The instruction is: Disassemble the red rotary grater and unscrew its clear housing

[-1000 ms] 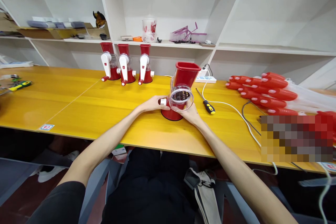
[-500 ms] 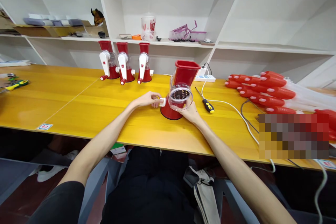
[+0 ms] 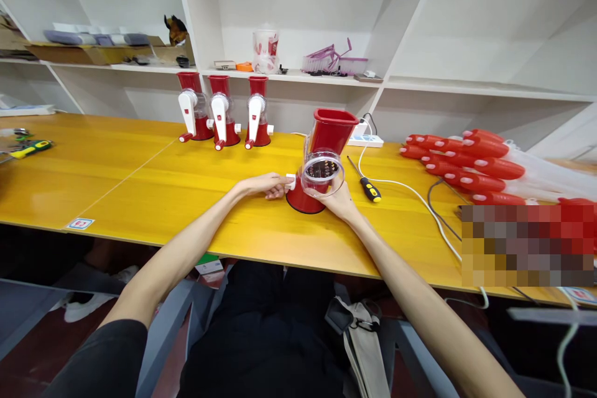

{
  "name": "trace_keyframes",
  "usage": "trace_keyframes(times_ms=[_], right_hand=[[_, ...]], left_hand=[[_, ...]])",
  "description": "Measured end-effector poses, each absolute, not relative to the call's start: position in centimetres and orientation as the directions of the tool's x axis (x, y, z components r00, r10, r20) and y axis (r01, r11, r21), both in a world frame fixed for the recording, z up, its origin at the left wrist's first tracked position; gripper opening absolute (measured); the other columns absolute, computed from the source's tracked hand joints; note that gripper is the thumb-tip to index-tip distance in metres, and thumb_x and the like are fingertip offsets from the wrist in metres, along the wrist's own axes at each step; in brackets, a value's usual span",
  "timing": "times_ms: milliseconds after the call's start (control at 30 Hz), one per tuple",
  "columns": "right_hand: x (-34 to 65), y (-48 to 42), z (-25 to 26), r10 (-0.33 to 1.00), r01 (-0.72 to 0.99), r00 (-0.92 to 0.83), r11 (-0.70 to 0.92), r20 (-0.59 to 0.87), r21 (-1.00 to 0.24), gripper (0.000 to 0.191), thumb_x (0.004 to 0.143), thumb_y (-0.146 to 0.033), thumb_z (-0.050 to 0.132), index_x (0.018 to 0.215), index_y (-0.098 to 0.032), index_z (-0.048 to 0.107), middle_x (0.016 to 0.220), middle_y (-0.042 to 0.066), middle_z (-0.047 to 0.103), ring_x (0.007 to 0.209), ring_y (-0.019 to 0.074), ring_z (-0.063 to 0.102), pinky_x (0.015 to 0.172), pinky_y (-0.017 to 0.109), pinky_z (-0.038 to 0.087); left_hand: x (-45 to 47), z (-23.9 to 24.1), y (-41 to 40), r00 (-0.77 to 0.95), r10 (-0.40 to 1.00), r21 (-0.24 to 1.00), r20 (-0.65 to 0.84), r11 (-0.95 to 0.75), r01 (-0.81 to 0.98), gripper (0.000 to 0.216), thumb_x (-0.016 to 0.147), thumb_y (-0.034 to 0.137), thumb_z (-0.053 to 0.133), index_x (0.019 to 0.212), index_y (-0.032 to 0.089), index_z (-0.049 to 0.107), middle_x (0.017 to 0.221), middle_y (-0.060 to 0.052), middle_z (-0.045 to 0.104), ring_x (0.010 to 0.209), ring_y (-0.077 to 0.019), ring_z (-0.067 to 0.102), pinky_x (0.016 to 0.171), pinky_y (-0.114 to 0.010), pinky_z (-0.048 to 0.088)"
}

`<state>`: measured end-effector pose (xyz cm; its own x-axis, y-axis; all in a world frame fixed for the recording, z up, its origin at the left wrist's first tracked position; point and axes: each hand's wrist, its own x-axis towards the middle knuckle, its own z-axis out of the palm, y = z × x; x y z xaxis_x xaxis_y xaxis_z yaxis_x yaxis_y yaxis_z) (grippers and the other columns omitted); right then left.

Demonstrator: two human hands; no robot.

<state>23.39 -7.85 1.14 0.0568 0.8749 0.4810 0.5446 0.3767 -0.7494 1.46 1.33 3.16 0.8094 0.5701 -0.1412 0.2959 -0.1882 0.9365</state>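
Observation:
A red rotary grater [image 3: 326, 137] with a clear drum [image 3: 323, 173] facing me stands on the yellow table [image 3: 186, 199], on a round red base [image 3: 302, 202]. My left hand [image 3: 265, 186] lies just left of the base, fingers pinched on a small white knob [image 3: 290, 181] at its side. From the right, my right hand [image 3: 339, 200] cups the base under the drum, fingers curled around it.
Three assembled red-and-white graters [image 3: 220, 113] stand at the table's back. A yellow-handled screwdriver [image 3: 366, 181] and a white cable [image 3: 410, 189] lie right of the grater. Red parts in clear wrapping [image 3: 471, 161] are piled at right. Tools [image 3: 28, 149] lie at far left. White shelves stand behind.
My left hand drew back slightly from the grater's base, then settled with its fingers on the white knob. The right hand and the grater stayed put.

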Motion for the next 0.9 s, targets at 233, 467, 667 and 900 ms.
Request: trace_keyframes(times_ms=[233,467,667,900], right_hand=[[23.4,-8.0,1.3,0.877,0.542,0.063,0.370,0.476,-0.755,0.045,0.092,-0.046,0.058,0.123,-0.013,0.058,0.122,0.010,0.060,0.114,0.0161,0.059,0.102,0.040,0.053],[23.4,-7.9,1.0,0.876,0.532,0.058,0.378,0.478,-0.757,0.045,0.093,-0.045,0.058,0.124,-0.012,0.058,0.121,0.010,0.060,0.113,0.0160,0.059,0.101,0.040,0.054],[24.0,-7.4,0.3,0.876,0.519,0.074,0.374,0.477,-0.768,0.045,0.093,-0.045,0.057,0.123,-0.012,0.058,0.120,0.009,0.061,0.111,0.0152,0.060,0.099,0.039,0.055],[24.5,-7.1,0.2,0.869,0.525,0.072,0.385,0.490,-0.759,0.046,0.093,-0.046,0.057,0.124,-0.013,0.058,0.122,0.010,0.060,0.114,0.0159,0.059,0.103,0.040,0.053]], left_hand=[[1.1,3.5,1.2,0.837,0.543,0.949,-0.069,-0.224,0.224,0.059,0.073,0.072,0.072,0.065,0.016,0.055,0.056,0.001,0.048,0.045,-0.0063,0.042,0.045,-0.023,0.030],[1.2,3.6,1.2,0.839,0.544,0.936,0.021,-0.304,0.175,0.055,0.076,0.066,0.072,0.062,0.016,0.055,0.055,0.001,0.048,0.046,-0.0068,0.044,0.047,-0.024,0.032],[1.4,3.9,1.3,0.819,0.573,0.917,0.027,-0.340,0.208,0.056,0.076,0.066,0.072,0.067,0.012,0.061,0.054,0.001,0.053,0.044,-0.0059,0.045,0.048,-0.022,0.036],[1.5,3.7,1.3,0.808,0.588,0.904,-0.042,-0.323,0.282,0.061,0.077,0.070,0.068,0.069,0.010,0.064,0.056,-0.003,0.060,0.045,-0.0087,0.052,0.048,-0.023,0.042]])
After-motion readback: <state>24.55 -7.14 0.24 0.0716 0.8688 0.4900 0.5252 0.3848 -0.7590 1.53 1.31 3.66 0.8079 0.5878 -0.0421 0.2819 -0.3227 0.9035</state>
